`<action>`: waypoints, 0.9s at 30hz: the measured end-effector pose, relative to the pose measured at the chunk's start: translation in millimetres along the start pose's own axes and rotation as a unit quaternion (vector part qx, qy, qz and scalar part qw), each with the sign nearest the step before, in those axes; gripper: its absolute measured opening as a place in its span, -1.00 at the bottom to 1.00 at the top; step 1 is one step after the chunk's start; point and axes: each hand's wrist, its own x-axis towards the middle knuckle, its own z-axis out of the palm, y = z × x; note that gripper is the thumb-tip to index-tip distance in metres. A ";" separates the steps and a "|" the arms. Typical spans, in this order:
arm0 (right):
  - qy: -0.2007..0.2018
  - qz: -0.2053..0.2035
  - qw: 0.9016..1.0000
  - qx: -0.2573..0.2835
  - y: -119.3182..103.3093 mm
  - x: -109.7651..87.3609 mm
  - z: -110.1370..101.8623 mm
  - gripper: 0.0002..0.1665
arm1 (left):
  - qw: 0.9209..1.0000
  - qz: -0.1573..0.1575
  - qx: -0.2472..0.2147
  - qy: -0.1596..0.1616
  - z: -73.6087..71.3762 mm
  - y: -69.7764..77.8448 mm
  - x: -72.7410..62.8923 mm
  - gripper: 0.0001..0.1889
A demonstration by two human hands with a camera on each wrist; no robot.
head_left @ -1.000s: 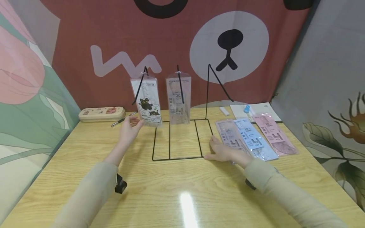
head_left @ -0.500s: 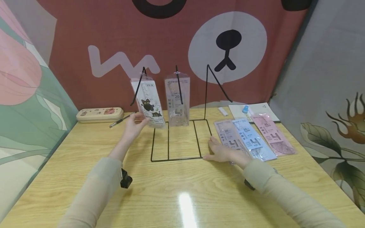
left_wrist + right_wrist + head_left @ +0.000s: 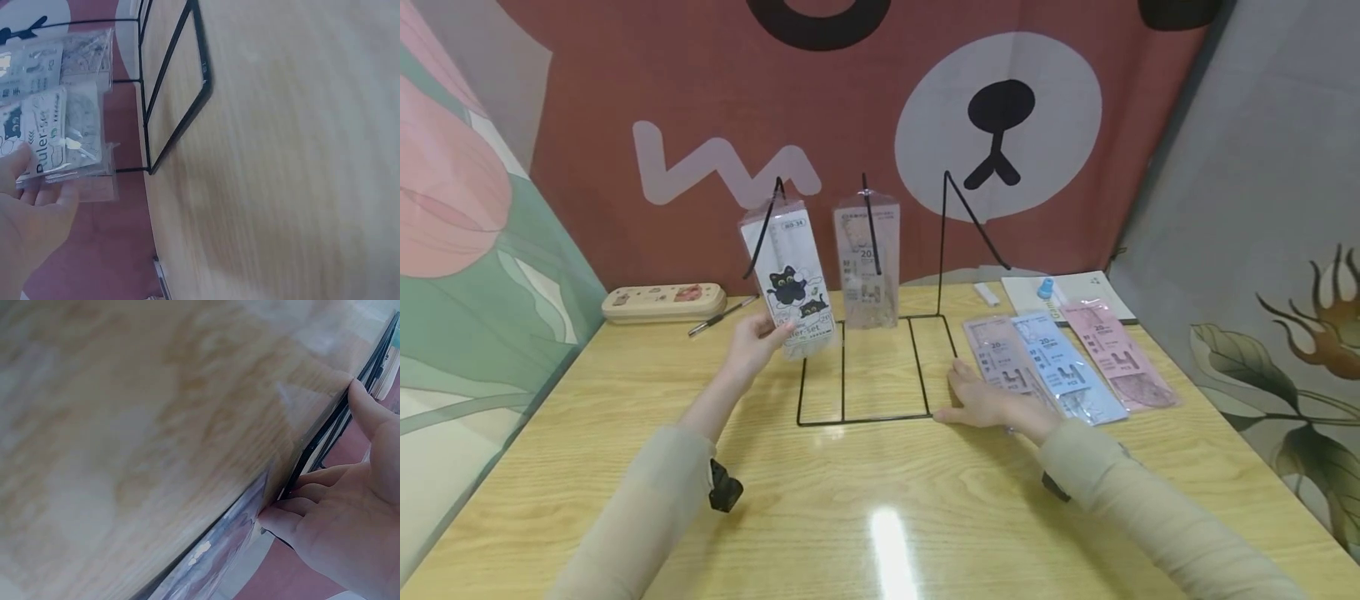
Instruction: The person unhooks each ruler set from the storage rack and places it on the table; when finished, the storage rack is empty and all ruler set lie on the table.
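Observation:
My left hand (image 3: 751, 348) pinches the lower end of a clear-packed ruler set (image 3: 792, 287) with black cats on its card, thumb in front and fingers behind. The pack hangs from the left hook of a black wire display rack (image 3: 883, 419), its bottom tilted forward. In the left wrist view a pinkish clear packet (image 3: 99, 189) shows behind it. Another packet (image 3: 886, 287) marked 20 hangs on the middle hook. With fairly straight fingers, my right hand (image 3: 981, 402) rests on the front right corner of the rack's base, its thumb (image 3: 369, 409) along a bar.
On the right lie a purple packet (image 3: 1003, 354), a blue packet (image 3: 1063, 367) and a pink packet (image 3: 1116, 354). Behind them are a white book (image 3: 1105, 292), a small blue item (image 3: 1045, 287) and an eraser (image 3: 987, 293). A pencil case (image 3: 662, 302) and pen (image 3: 718, 317) lie back left.
The ruler set's lower end has swung to the right and forward, toward me. My left hand has moved with it, now gripping its lower edge. The right hand has stayed in place.

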 end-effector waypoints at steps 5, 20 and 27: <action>-0.002 -0.001 1.000 -0.005 -2.6 1.2 0.0 0.04 | 1.000 0.013 -0.020 -0.012 -5.6 -3.1 -24.6 -0.64; -0.007 0.007 1.000 -0.009 -3.5 2.6 0.2 0.06 | 0.982 0.185 0.042 0.022 -22.8 -7.4 -99.9 -0.83; -0.008 0.011 1.000 -0.004 -2.8 0.9 -1.2 0.06 | 0.988 0.132 -0.025 0.080 -47.9 2.0 -113.0 -0.81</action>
